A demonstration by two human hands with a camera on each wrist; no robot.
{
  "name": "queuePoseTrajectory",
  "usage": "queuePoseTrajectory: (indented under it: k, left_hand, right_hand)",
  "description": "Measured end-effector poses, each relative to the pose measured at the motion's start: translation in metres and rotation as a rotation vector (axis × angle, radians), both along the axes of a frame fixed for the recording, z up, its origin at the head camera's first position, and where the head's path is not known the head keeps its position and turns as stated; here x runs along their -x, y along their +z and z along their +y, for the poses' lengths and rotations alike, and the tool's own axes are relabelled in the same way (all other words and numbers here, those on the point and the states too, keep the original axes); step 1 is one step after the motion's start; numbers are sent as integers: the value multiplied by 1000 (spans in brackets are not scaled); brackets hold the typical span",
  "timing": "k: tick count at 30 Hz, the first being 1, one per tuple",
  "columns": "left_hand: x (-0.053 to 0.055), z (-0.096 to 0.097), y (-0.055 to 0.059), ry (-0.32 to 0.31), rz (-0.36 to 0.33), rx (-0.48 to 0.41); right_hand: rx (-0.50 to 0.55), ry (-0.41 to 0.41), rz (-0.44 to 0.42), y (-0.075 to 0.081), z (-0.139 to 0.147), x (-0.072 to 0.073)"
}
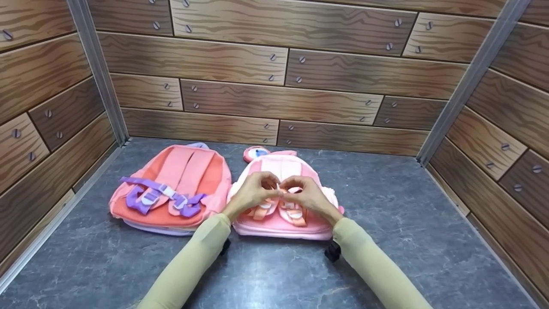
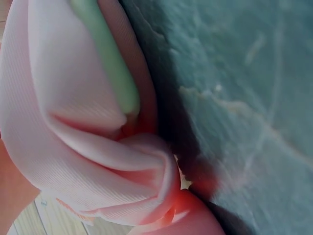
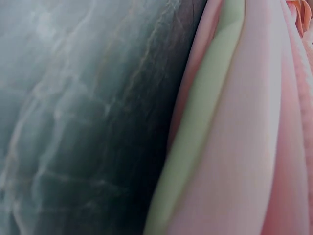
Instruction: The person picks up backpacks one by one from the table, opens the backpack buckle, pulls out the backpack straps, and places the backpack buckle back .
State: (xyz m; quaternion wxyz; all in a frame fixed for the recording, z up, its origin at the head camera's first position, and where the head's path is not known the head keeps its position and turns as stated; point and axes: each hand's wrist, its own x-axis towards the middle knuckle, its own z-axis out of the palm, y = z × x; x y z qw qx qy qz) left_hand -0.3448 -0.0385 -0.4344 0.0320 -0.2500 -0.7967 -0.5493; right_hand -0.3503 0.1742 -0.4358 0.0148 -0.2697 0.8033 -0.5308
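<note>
The left hand [image 1: 255, 192] and right hand [image 1: 308, 198] are pinching, fingertips nearly meeting, apparently on a white buckle [image 1: 279, 186] (mostly hidden). The pink backpack [image 1: 268, 228] is lying beneath the grip. Buckle-handling is presumably occurring; the next move is probably requiring 2 aligned halves.

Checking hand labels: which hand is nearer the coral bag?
Left. The left hand is just right of the coral bag; the right hand is farther right, beyond the left hand.
</note>
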Motion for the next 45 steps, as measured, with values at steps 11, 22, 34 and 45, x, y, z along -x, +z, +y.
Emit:
queuePoseTrajectory:
  k: [11,22,34,45]
  left_hand:
    - [0,4,0,22,-10,-11]
    - [-3,6,1,72,-14,64]
    - [-2,8,-1,75,-12,108]
    - [-2,14,5,101,-155,32]
  right_hand:
    - [17,-7,-7,-1,0,0]
    - [-20,-18,5,0,4,2]
    - [-12,-1,22,-1,14,6]
    - [-4,36,12,3,18,4]
